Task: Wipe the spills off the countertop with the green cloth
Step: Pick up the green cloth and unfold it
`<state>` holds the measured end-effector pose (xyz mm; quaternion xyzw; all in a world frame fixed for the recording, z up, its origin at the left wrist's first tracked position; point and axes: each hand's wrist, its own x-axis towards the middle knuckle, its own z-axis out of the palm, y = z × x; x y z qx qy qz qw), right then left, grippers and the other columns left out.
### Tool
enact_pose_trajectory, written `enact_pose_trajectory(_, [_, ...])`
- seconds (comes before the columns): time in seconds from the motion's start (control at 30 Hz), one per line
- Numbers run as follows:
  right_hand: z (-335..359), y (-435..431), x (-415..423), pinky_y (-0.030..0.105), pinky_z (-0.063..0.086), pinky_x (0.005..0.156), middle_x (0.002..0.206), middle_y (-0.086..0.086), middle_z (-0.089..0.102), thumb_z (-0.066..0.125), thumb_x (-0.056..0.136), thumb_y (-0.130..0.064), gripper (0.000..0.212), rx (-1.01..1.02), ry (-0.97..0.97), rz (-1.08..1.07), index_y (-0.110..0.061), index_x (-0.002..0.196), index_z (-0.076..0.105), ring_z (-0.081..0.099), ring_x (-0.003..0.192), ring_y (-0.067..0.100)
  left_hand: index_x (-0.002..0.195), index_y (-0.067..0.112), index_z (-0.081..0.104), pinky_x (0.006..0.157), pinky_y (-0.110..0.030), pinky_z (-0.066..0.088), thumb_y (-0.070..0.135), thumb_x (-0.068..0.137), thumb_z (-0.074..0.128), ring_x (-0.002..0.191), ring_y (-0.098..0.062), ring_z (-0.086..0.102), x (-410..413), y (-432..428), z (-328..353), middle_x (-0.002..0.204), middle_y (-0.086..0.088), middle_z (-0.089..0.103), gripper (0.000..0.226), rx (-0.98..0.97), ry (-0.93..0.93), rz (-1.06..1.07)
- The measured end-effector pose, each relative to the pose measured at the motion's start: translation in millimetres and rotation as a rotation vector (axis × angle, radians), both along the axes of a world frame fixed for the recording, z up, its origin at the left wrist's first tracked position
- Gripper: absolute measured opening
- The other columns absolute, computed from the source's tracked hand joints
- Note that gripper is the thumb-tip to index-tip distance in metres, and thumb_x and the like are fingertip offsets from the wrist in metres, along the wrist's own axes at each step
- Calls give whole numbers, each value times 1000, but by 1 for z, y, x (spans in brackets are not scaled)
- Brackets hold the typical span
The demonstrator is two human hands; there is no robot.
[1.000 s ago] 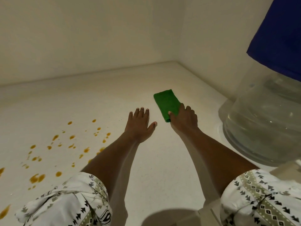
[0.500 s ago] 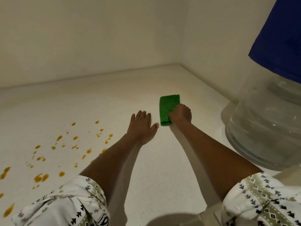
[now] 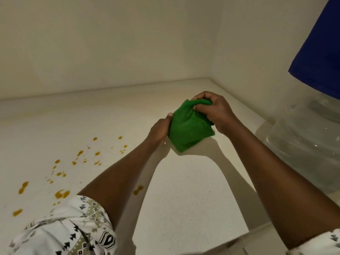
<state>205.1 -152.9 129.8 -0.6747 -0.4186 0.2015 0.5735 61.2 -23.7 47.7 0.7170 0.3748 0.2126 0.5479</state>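
Observation:
The green cloth is lifted off the white countertop and held between both hands near the back right corner. My right hand pinches its bunched top edge. My left hand grips its left side, thumb along the edge. Several orange-brown spill drops dot the counter to the left of my left forearm, and one drop lies between my forearms.
A large clear water bottle with a blue cover stands at the right, close to my right forearm. Cream walls meet behind the counter. The counter's front edge runs under my right arm.
My right hand has raised the cloth from the counter. My left hand left the surface and took hold of the cloth's left side. The view has shifted closer.

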Motion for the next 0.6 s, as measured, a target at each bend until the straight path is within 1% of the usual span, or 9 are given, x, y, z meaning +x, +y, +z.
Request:
enact_pose_trajectory(0.07, [9,-4,-4,21,45,46,81,-2,73,70,85,-5,21,37,92,18,-26,87,75,65,63,14,120,28,71,109,-47,45,70,98,33,118,-27,65,-12,0,7,127,-5,70,60,-229,-90,-5])
enact_pose_trajectory(0.1, [12,-5,-6,21,45,45,82,0,73,70,86,-5,21,57,138,36,-25,90,75,65,62,15,122,26,70,109,-47,47,70,97,38,117,-29,66,-18,2,9,126,-7,70,60,-318,-109,-30])
enact_pose_trajectory(0.17, [16,-7,-10,23,49,51,86,1,73,69,88,-4,20,92,230,76,-23,93,74,67,69,17,122,21,69,98,-44,54,64,95,51,114,-31,69,-31,5,13,123,-10,72,54,-405,-167,-83])
enact_pose_trajectory(0.23, [18,-8,-13,28,51,60,89,-1,74,68,90,-4,21,122,303,88,-24,93,74,69,76,18,113,17,71,87,-38,57,50,94,63,109,-27,70,-43,7,18,112,-6,77,39,-394,-254,-76])
enact_pose_trajectory(0.27, [18,-8,-15,30,51,63,91,-2,74,68,91,-5,21,133,330,85,-25,94,73,69,79,17,111,14,71,86,-37,56,42,95,65,107,-26,70,-50,8,22,107,-5,78,34,-371,-293,-69])
enact_pose_trajectory(0.33, [16,-9,-20,32,53,66,96,-3,75,67,93,-7,22,137,355,69,-26,100,74,70,83,16,108,9,68,91,-37,55,30,96,65,104,-26,68,-65,8,28,105,-5,75,25,-307,-356,-78])
enact_pose_trajectory(0.4, [12,-11,-26,33,60,69,104,0,75,68,93,-7,26,126,370,46,-27,110,75,73,87,17,109,13,66,98,-39,53,22,97,65,105,-25,68,-82,6,34,109,-5,74,16,-256,-396,-113])
enact_pose_trajectory(0.5, [3,-15,-40,32,62,69,109,9,74,70,92,-5,35,86,418,8,-27,119,72,76,83,19,113,21,65,98,-38,53,15,92,69,103,-23,72,-110,-2,43,110,-3,76,22,-183,-411,-194])
enact_pose_trajectory(0.6, [-5,-20,-59,29,61,61,105,15,74,69,93,-4,38,7,442,-22,-24,126,67,77,73,18,126,22,61,83,-30,58,3,95,63,96,-17,74,-135,-16,47,99,0,79,36,-102,-394,-263])
